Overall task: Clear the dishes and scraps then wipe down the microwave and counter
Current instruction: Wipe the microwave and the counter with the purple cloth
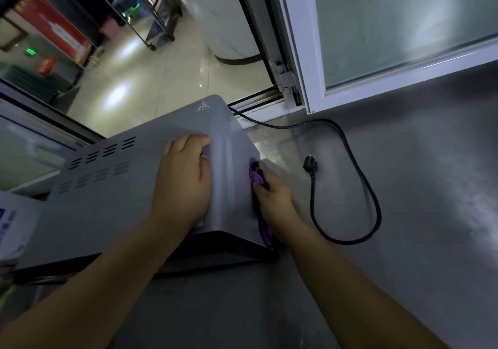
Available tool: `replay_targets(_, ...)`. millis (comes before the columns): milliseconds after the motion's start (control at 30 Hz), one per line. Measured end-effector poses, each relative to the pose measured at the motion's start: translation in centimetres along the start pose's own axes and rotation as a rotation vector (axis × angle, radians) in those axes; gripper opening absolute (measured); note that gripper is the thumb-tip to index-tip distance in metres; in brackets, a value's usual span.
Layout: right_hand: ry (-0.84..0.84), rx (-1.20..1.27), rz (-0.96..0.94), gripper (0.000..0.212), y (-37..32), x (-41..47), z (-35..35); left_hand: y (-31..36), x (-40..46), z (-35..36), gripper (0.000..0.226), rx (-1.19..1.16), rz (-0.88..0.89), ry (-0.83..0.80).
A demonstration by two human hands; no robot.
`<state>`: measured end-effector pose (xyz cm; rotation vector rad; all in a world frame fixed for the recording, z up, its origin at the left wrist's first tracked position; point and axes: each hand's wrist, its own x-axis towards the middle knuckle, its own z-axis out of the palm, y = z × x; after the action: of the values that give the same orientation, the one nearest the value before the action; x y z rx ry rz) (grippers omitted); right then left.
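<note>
Head view: the grey metal microwave (129, 187) with vent slots on top sits on the grey stone-like counter (404, 214), its black power cord (363, 187) unplugged and looped on the counter to the right. Left hand (183, 181) lies on the top panel, fingers loosely bent and bearing down to steady the cabinet, holding nothing. Right hand (272, 195) grips a purple cleaning cloth (256, 177) and presses it against the right side wall, near the top edge; part of the cloth trails down toward the front corner. Judgement: the side panel is being wiped. Good practice would be full-length strokes from the rear to the front, even pressure, the left hand bracing so the unit does not slide, and the trailing cloth gathered clear of the door seam. No dishes or scraps show on this stretch of counter.
</note>
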<state>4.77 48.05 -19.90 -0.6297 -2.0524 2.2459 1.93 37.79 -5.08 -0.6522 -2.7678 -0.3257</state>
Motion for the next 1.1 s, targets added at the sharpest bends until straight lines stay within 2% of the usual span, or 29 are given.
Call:
replay_targets(200,0.04,0.087,-0.254,0.049,-3.7,-3.1,0.3,0.1,0.2,-0.1,0.039,0.004,-0.003,-0.007)
replay_targets(300,0.056,0.046,-0.393,0.054,-5.4,-3.9,0.8,0.1,0.3,-0.1,0.04,0.007,-0.002,-0.017)
replay_targets(400,0.059,0.063,-0.458,0.052,-6.4,-3.3,1.1,-0.1,0.4,0.0,0.04,0.018,0.011,-0.026)
replay_targets(567,0.055,0.163,-0.359,0.045,-6.0,0.7,0.9,-0.4,0.4,0.3,0.039,0.007,-0.007,-0.05)
replay_targets(767,0.07,0.197,-0.113,0.039,-2.6,4.4,1.0,-0.3,0.5,0.2,0.037,-0.013,-0.007,-0.049)
replay_targets(900,0.082,0.235,0.05,0.026,-0.3,5.3,0.9,-0.2,0.4,0.2,0.037,-0.041,-0.016,-0.037)
replay_targets(1033,0.053,0.226,0.124,0.026,-0.6,5.4,0.5,-0.2,0.4,0.1,0.037,-0.048,-0.005,-0.029)
replay_targets(1100,0.048,0.228,0.092,0.03,-1.6,4.9,0.5,-0.2,0.4,0.0,0.037,-0.047,-0.005,-0.024)
